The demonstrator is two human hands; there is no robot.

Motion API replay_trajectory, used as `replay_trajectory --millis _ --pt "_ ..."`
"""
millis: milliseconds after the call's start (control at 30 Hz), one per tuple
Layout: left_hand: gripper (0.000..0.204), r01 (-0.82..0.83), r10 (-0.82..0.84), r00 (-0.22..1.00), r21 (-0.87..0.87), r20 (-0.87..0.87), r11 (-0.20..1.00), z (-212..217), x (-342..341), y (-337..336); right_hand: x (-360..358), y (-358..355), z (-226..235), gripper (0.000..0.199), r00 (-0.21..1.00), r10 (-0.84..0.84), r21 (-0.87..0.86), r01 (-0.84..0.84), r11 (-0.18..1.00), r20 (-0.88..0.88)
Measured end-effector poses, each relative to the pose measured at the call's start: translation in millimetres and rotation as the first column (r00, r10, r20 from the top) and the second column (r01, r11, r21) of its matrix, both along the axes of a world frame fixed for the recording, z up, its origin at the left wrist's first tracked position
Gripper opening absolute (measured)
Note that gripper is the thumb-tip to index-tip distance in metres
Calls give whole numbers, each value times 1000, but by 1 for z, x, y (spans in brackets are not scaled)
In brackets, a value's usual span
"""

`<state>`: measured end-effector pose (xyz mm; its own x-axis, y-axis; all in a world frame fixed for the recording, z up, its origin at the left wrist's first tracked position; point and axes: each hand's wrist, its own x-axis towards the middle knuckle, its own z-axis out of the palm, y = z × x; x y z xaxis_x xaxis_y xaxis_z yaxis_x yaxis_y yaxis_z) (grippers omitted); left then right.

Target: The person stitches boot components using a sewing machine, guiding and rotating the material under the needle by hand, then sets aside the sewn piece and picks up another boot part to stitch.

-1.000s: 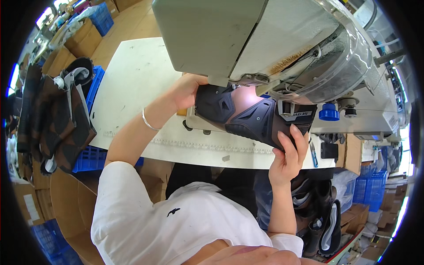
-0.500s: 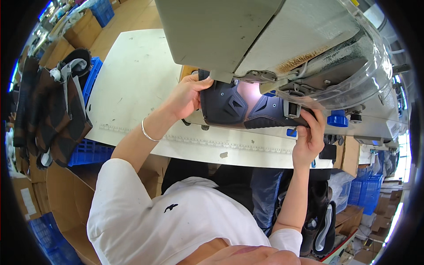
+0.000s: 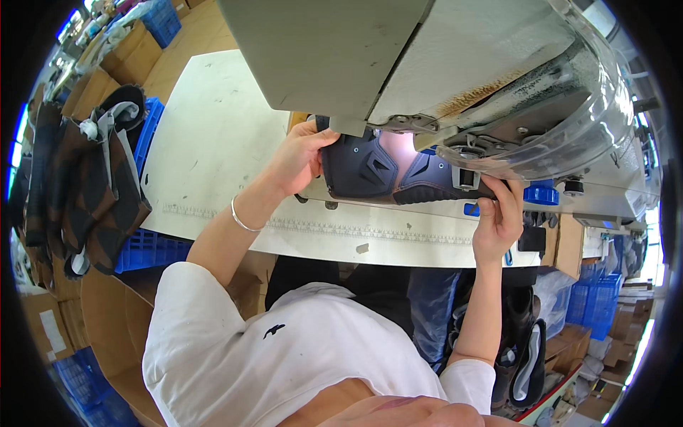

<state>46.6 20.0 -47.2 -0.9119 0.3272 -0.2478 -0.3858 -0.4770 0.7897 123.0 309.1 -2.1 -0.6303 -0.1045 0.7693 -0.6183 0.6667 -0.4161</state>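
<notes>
A dark navy shoe upper [image 3: 370, 171] lies flat on the white work table [image 3: 213, 142], tucked under the head of a large grey sewing machine [image 3: 427, 64]. My left hand [image 3: 299, 156] grips its left end, a thin bracelet on that wrist. My right hand [image 3: 498, 213] pinches its right, ribbed edge just below the machine's needle area. The machine's body hides the far part of the upper.
Dark brown and black shoe pieces [image 3: 85, 192] hang piled over a blue plastic crate [image 3: 153, 249] at the left. Cardboard boxes [image 3: 114, 60] stand at the far left. More blue crates [image 3: 590, 299] and dark shoe parts [image 3: 526, 356] sit at the lower right.
Both hands have lifted the shoe upper from the table's front edge and slid it away from me, flat under the machine head. The right hand rose from below the piece to its right end.
</notes>
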Motion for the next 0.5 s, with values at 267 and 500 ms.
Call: replay_trajectory --millis 267,500 --pt "17 -85 85 996 -1 -16 996 1 12 9 -16 23 -15 16 995 25 -168 -8 986 95" --pt "17 -122 123 991 35 -53 992 -5 8 10 -15 18 -14 25 994 65 -136 -53 989 86"
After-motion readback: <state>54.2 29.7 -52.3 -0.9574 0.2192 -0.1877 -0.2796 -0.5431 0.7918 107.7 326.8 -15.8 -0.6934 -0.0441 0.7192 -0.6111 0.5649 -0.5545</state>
